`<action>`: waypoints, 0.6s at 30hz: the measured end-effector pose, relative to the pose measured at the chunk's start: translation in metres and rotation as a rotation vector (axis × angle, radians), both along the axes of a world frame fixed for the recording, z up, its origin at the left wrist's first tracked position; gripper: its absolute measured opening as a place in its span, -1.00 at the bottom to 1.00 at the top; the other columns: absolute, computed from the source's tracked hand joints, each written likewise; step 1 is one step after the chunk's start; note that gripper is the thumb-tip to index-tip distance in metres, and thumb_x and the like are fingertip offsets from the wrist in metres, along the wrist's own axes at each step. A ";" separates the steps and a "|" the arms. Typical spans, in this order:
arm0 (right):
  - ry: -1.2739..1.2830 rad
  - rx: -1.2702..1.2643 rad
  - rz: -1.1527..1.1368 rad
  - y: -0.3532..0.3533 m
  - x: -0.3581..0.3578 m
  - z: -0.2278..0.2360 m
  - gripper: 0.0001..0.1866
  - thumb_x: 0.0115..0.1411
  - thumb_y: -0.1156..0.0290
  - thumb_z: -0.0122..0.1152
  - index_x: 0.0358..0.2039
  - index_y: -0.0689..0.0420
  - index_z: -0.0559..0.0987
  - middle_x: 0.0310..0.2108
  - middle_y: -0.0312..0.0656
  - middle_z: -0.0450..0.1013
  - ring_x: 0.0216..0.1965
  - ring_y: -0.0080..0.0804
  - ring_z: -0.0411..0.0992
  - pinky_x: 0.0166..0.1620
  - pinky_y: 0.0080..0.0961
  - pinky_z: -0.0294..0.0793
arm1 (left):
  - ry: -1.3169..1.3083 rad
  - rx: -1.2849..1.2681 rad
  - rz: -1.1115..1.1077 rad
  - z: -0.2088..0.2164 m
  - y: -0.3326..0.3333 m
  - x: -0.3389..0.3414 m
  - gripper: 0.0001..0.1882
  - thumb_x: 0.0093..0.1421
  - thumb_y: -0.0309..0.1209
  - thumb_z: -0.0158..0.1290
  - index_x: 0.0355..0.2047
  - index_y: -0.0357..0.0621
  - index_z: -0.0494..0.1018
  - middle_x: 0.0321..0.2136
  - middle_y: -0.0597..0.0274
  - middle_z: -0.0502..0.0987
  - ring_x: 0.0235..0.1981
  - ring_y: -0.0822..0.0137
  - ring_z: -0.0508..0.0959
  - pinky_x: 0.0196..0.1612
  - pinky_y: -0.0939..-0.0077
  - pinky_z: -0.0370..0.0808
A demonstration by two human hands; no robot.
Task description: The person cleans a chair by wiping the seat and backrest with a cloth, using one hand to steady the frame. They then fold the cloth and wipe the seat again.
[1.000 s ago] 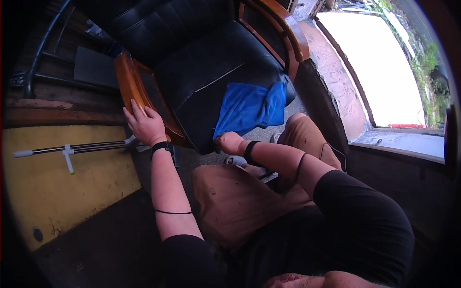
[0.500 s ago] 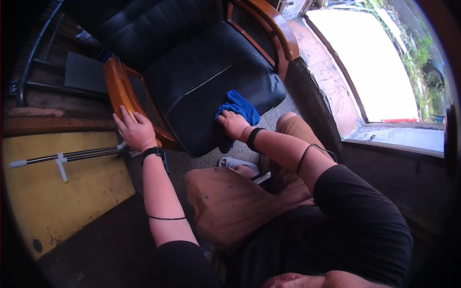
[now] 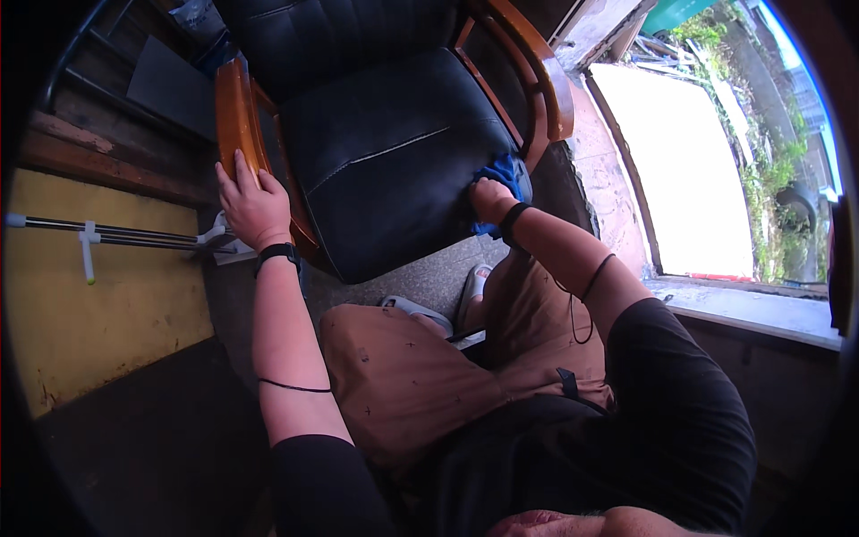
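A black leather armchair (image 3: pixel 385 179) with glossy wooden armrests faces me, a pale crease running across its seat. Flat on the left wooden armrest (image 3: pixel 234 103) lies my left hand (image 3: pixel 254 208), open, fingers extended along the wood. At the seat's front right corner, my right hand (image 3: pixel 492 199) is closed on a bunched blue cloth (image 3: pixel 506 170) and presses it against the leather. Part of the cloth hangs below the hand at the seat's front edge; the rest is hidden under the fingers.
To the left, a rack of thin metal rods (image 3: pixel 134 234) with white plastic fittings stands before a yellow board (image 3: pixel 116 304). My knees (image 3: pixel 376 358) are close to the seat's front. A bright window opening (image 3: pixel 680 170) with a ledge is on the right.
My right hand has slid the blue cloth rightward across the seat, from the front middle to the front right corner. My left hand stays on the armrest. The view has shifted slightly.
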State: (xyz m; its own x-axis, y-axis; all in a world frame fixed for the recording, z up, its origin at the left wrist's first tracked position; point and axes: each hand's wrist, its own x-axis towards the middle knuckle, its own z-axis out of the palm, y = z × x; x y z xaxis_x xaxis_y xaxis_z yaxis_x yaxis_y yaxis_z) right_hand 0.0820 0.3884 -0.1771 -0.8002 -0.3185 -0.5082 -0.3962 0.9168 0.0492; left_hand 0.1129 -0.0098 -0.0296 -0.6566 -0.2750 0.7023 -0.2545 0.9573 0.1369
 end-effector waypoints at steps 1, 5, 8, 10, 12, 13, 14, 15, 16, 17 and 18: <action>0.027 -0.091 -0.065 -0.001 0.001 0.002 -0.36 -0.06 0.23 0.52 0.04 0.23 0.56 0.04 0.12 0.48 0.02 -0.02 0.52 0.09 -0.29 0.53 | -0.004 0.003 0.013 -0.001 -0.003 0.002 -0.48 0.24 -0.27 0.08 0.23 0.13 0.41 0.26 -0.09 0.34 0.14 -0.11 0.49 0.15 0.10 0.48; -0.009 -0.113 0.021 0.001 0.001 0.021 -0.20 -0.19 0.12 0.64 0.04 0.22 0.54 0.06 0.09 0.46 0.05 0.01 0.50 0.13 -0.25 0.50 | -0.034 -0.005 0.029 -0.001 -0.008 0.009 -0.49 0.26 -0.25 0.07 0.24 0.14 0.40 0.27 -0.07 0.33 0.14 -0.09 0.49 0.15 0.11 0.49; -0.037 -0.048 0.083 -0.003 -0.011 0.020 -0.18 -0.23 0.09 0.66 0.03 0.21 0.55 0.03 0.07 0.49 0.05 -0.02 0.50 0.13 -0.25 0.49 | -0.039 -0.011 0.032 -0.001 -0.007 0.008 -0.50 0.28 -0.24 0.06 0.25 0.16 0.40 0.28 -0.06 0.33 0.14 -0.08 0.49 0.14 0.12 0.50; -0.178 0.063 0.153 -0.007 -0.021 0.019 -0.29 -0.14 0.18 0.59 0.03 0.19 0.55 -0.02 0.04 0.52 0.06 -0.07 0.50 0.12 -0.26 0.50 | -0.036 -0.020 0.034 -0.003 -0.009 0.008 -0.50 0.29 -0.23 0.06 0.25 0.17 0.40 0.28 -0.06 0.32 0.14 -0.08 0.49 0.14 0.12 0.50; -0.152 -0.010 0.198 0.023 -0.034 0.005 -0.36 -0.09 0.23 0.54 0.02 0.18 0.56 -0.03 0.03 0.53 0.05 -0.08 0.50 0.10 -0.26 0.51 | -0.031 -0.023 0.029 -0.004 -0.003 0.001 -0.49 0.28 -0.21 0.05 0.25 0.19 0.40 0.27 -0.02 0.33 0.14 -0.03 0.50 0.09 0.12 0.54; -0.129 -0.091 0.255 0.039 -0.037 -0.002 -0.43 -0.05 0.29 0.48 0.01 0.17 0.57 -0.05 0.02 0.54 0.04 -0.09 0.51 0.09 -0.26 0.51 | -0.032 -0.015 0.025 -0.005 -0.001 -0.003 -0.49 0.28 -0.21 0.05 0.25 0.19 0.40 0.27 -0.02 0.33 0.14 -0.03 0.50 0.09 0.12 0.54; -0.135 -0.091 0.269 0.040 -0.036 0.000 -0.43 -0.05 0.29 0.48 0.01 0.17 0.57 -0.05 0.02 0.54 0.04 -0.09 0.51 0.09 -0.26 0.51 | -0.018 -0.032 0.027 -0.007 -0.006 0.000 -0.49 0.28 -0.20 0.05 0.25 0.20 0.40 0.28 -0.02 0.33 0.14 -0.03 0.50 0.08 0.13 0.54; -0.135 -0.169 0.305 0.043 -0.037 0.003 -0.48 -0.03 0.33 0.43 -0.01 0.16 0.58 -0.06 0.02 0.55 0.02 -0.06 0.52 0.08 -0.26 0.52 | -0.004 -0.049 0.026 -0.008 -0.010 0.002 -0.49 0.28 -0.19 0.05 0.26 0.20 0.40 0.28 -0.01 0.33 0.13 -0.02 0.50 0.08 0.13 0.55; -0.136 -0.245 0.336 0.043 -0.037 0.009 -0.52 -0.02 0.36 0.39 -0.03 0.15 0.59 -0.06 0.02 0.55 0.00 -0.04 0.52 0.08 -0.26 0.52 | -0.009 -0.045 0.035 -0.006 -0.008 0.005 -0.49 0.28 -0.19 0.05 0.26 0.20 0.40 0.28 -0.01 0.33 0.13 -0.02 0.50 0.08 0.13 0.55; -0.142 -0.241 0.344 0.041 -0.035 0.013 -0.52 -0.02 0.36 0.39 -0.03 0.15 0.59 -0.06 0.02 0.55 0.00 -0.04 0.52 0.08 -0.26 0.52 | -0.023 -0.023 0.039 -0.005 -0.006 0.007 -0.49 0.28 -0.21 0.06 0.25 0.19 0.40 0.28 -0.02 0.33 0.14 -0.05 0.50 0.10 0.12 0.53; -0.112 -0.250 0.348 0.039 -0.030 0.016 -0.50 -0.03 0.32 0.42 -0.03 0.16 0.59 -0.07 0.02 0.55 0.00 -0.03 0.53 0.08 -0.26 0.51 | -0.037 -0.001 0.042 -0.003 -0.005 0.009 -0.49 0.27 -0.24 0.07 0.24 0.17 0.41 0.27 -0.02 0.34 0.14 -0.08 0.49 0.13 0.11 0.51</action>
State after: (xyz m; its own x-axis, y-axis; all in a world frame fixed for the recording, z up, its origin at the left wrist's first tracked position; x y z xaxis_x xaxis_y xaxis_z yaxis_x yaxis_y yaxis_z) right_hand 0.0524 0.4271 -0.1606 -0.5679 -0.6834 -0.4588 -0.6737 0.7062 -0.2180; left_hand 0.1214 -0.0144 -0.0330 -0.6700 -0.3024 0.6780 -0.2993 0.9458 0.1261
